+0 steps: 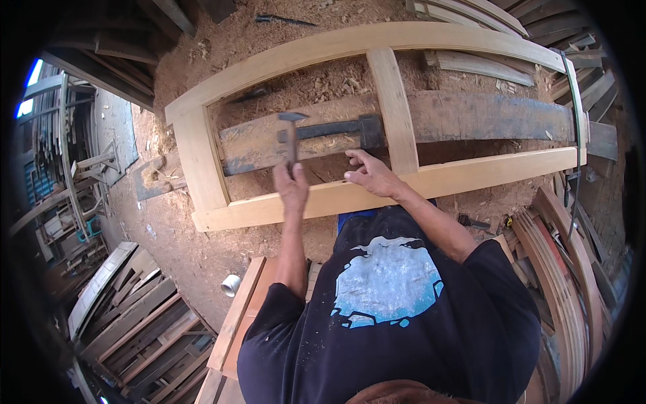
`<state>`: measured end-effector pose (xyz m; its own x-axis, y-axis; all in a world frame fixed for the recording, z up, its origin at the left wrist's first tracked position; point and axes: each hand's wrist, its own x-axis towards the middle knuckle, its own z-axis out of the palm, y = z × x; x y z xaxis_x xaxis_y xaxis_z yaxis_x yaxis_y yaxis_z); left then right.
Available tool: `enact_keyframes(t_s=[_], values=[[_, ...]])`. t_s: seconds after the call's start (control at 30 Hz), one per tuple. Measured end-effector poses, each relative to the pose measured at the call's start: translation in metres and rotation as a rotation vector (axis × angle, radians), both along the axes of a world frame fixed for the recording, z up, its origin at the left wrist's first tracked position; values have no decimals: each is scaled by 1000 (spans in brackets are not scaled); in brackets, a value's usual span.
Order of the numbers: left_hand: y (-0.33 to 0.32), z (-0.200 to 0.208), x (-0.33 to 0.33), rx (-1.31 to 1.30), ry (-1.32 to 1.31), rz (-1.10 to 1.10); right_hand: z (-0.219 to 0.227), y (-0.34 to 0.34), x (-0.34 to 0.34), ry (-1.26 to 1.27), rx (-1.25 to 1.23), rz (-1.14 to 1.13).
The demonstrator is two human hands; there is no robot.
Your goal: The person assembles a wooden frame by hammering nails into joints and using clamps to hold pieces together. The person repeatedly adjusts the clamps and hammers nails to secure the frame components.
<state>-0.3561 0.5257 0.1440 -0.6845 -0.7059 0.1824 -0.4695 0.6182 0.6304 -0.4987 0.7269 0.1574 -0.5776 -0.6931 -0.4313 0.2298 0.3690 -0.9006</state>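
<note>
My left hand (291, 188) is closed round the handle of a hammer (293, 135), its dark metal head pointing up and away from me. The hammer is raised over the near left part of a pale wooden frame (269, 209). My right hand (375, 176) hovers by the frame's near rail, close to the crosspiece (392, 108), with thumb and forefinger apart and nothing visible between them; the other fingers are partly hidden. The frame has straight near and left members and a curved far rail (323, 44). A long clamp (574, 101) spans its right end.
Beneath the frame runs a thick worn beam (484, 116), with a dark metal tool (336, 130) lying on it. Wood shavings (222, 40) cover the ground. Stacked boards (161, 323) lie at left, curved timbers (552, 289) at right. A white cup (231, 285) lies near my left elbow.
</note>
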Motion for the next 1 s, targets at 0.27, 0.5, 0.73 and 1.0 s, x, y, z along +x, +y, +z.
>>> enact_keyframes(t_s=[0.27,0.5,0.73,1.0], values=[[190,21,-53,702,12,-376,-7,118,3,-131,-227,-789],[171,-84,-99,518,-478,-321,-8,341,44,53,259,-1078],[170,-129,-121,836,-666,-250,-85,394,123,-659,18,-1123],[188,-119,-114,782,-320,-172,-179,307,117,-910,61,-739]])
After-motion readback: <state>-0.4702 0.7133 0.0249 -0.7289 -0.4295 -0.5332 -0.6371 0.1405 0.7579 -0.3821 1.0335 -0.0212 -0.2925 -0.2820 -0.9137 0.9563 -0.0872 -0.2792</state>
